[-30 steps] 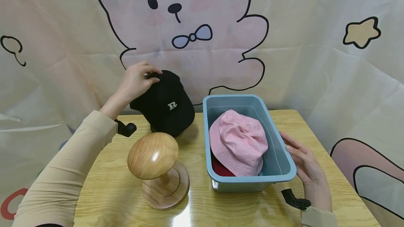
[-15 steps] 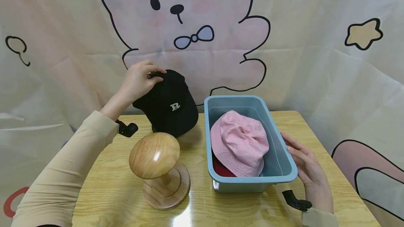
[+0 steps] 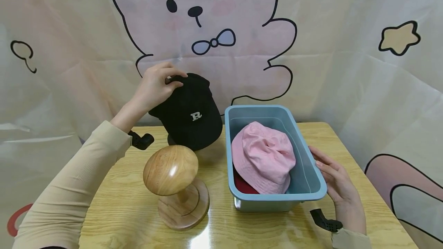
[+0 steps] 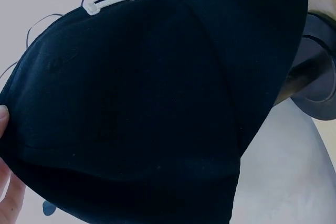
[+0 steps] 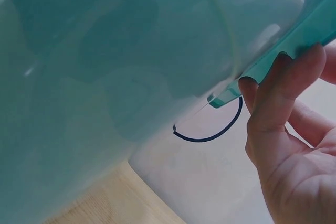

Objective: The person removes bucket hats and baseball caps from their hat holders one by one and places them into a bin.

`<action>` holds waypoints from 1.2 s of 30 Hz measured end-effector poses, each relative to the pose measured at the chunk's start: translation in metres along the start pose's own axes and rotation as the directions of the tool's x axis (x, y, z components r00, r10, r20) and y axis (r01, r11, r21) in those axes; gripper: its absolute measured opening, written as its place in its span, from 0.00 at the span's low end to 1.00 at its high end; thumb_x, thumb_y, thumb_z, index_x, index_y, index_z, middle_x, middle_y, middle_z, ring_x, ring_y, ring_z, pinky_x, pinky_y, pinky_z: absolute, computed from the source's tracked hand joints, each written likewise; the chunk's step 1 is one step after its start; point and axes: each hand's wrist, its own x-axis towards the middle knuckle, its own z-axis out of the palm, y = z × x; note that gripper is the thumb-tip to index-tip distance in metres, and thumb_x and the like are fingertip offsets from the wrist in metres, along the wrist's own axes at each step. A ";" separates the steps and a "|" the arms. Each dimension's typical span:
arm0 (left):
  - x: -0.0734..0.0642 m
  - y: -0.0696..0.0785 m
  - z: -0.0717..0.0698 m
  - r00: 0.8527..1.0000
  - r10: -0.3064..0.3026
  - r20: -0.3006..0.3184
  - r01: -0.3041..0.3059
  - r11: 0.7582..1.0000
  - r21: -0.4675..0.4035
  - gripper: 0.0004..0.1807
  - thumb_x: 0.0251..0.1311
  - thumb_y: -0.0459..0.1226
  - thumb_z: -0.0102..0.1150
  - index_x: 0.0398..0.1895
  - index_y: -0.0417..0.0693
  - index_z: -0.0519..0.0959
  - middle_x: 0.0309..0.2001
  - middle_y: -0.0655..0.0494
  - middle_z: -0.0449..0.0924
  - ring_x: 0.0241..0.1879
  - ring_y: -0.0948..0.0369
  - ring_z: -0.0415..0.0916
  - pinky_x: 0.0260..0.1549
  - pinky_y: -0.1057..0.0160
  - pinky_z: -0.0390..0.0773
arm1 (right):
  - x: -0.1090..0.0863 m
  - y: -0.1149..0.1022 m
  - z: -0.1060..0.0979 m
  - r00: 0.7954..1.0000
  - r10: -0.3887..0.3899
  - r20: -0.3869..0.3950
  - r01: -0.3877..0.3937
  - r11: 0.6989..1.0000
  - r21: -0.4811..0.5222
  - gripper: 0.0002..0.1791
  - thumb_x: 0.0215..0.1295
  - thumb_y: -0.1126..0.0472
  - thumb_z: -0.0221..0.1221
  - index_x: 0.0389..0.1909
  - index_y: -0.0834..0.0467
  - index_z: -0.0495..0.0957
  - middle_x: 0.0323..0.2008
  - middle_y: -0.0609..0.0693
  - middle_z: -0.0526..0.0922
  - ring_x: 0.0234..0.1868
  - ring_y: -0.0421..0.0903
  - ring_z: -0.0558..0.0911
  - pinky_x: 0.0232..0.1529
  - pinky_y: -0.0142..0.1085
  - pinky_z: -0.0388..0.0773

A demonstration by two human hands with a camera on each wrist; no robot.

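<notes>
My left hand [image 3: 157,85] pinches a black baseball cap [image 3: 190,103] by the top of its crown, thumb and fingers bent. A light letter R is on the cap's front, and its brim points down. In the left wrist view the cap [image 4: 136,87] fills the middle, with fingertips at the left edge. On the right, a blue plastic bin [image 3: 228,156] holds a pink bucket hat [image 3: 264,156] lying over something dark red. My right hand [image 3: 335,181] touches the bin's right side under the rim, as the right wrist view of the hand [image 5: 286,135] shows.
A light wooden hat stand [image 3: 169,170] with a domed top and round base stands left of the bin. Part of a dark round stand base [image 4: 320,66] shows past the cap. A printed cloth [image 3: 325,68] hangs behind the wooden table [image 3: 114,210].
My left hand has lifted the cap a little and carried it slightly right. The whole head view has shifted a bit; my right hand stays at the bin.
</notes>
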 end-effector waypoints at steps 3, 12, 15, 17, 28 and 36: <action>0.002 0.002 0.000 1.000 0.008 -0.006 -0.008 1.000 0.000 0.10 0.55 0.29 0.65 0.41 0.45 0.85 0.38 0.49 0.81 0.35 0.54 0.73 0.36 0.59 0.72 | 0.000 0.000 0.000 1.000 -0.004 0.003 0.004 1.000 -0.001 0.28 0.73 0.75 0.33 0.66 0.56 0.69 0.61 0.45 0.77 0.56 0.44 0.82 0.53 0.35 0.79; 0.009 0.012 -0.004 1.000 0.023 -0.016 -0.024 0.999 -0.026 0.10 0.57 0.28 0.63 0.42 0.43 0.84 0.39 0.45 0.80 0.39 0.52 0.74 0.40 0.55 0.79 | 0.000 0.000 0.002 1.000 0.006 -0.019 -0.006 1.000 -0.001 0.28 0.73 0.74 0.34 0.65 0.55 0.70 0.60 0.44 0.78 0.56 0.44 0.82 0.53 0.36 0.79; 0.011 0.015 -0.006 1.000 0.026 -0.014 -0.026 0.999 -0.021 0.10 0.58 0.28 0.62 0.43 0.44 0.84 0.40 0.46 0.80 0.39 0.53 0.74 0.40 0.55 0.78 | 0.000 -0.001 0.002 1.000 0.007 -0.026 -0.007 1.000 -0.001 0.27 0.73 0.74 0.34 0.65 0.55 0.71 0.60 0.44 0.78 0.55 0.43 0.82 0.53 0.36 0.79; 0.011 0.018 -0.007 0.999 0.031 -0.013 -0.031 0.999 -0.029 0.10 0.58 0.28 0.61 0.43 0.44 0.84 0.41 0.46 0.80 0.39 0.53 0.73 0.40 0.55 0.78 | 0.000 -0.001 0.002 1.000 0.007 -0.026 -0.007 1.000 0.001 0.27 0.73 0.74 0.34 0.65 0.55 0.71 0.60 0.44 0.78 0.56 0.43 0.82 0.53 0.35 0.79; 0.015 0.037 -0.016 0.998 0.064 -0.007 -0.065 0.996 -0.060 0.11 0.58 0.28 0.62 0.43 0.45 0.84 0.40 0.48 0.78 0.42 0.54 0.74 0.43 0.59 0.79 | -0.001 0.000 0.001 0.999 0.011 -0.036 -0.011 1.000 0.001 0.28 0.73 0.74 0.34 0.64 0.54 0.72 0.60 0.44 0.78 0.55 0.43 0.82 0.53 0.35 0.80; 0.018 0.054 -0.019 0.994 0.108 0.005 -0.107 0.991 -0.080 0.10 0.59 0.28 0.61 0.43 0.45 0.83 0.42 0.49 0.78 0.42 0.56 0.73 0.43 0.61 0.76 | -0.001 -0.001 0.002 1.000 0.005 -0.016 -0.005 1.000 0.003 0.28 0.73 0.74 0.33 0.65 0.54 0.71 0.60 0.44 0.78 0.55 0.43 0.82 0.53 0.35 0.79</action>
